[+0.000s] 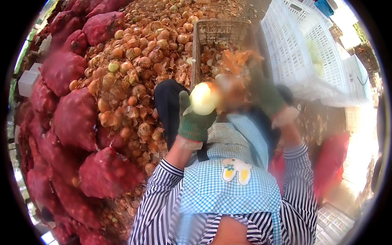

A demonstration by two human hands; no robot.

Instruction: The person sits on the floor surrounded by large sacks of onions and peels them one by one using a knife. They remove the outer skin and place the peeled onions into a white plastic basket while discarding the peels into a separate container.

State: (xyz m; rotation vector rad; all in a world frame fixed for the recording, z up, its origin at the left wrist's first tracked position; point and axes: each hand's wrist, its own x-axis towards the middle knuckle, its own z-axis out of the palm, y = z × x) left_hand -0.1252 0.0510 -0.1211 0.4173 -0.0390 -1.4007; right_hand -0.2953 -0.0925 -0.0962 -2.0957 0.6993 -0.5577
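My left hand (196, 122), in a green knit glove, holds a largely peeled pale onion (203, 98) above my lap. To its right is my right hand (267, 92), also in a green glove; it is blurred, and whether it holds anything cannot be told. Orange-brown onion skin (235, 61) shows as a smear between the hands and over the crate. Just beyond my hands stands a dirty plastic crate (196, 58) with skins and pale onion pieces inside. A blurred brownish patch hides part of the crate's near end.
A large heap of unpeeled onions (144, 61) spreads to the left of the crate. Red mesh sacks (76, 119) full of onions are piled along the far left. White plastic crates (294, 46) stand at the right, close to my right hand. Red sacking (330, 165) lies at the lower right.
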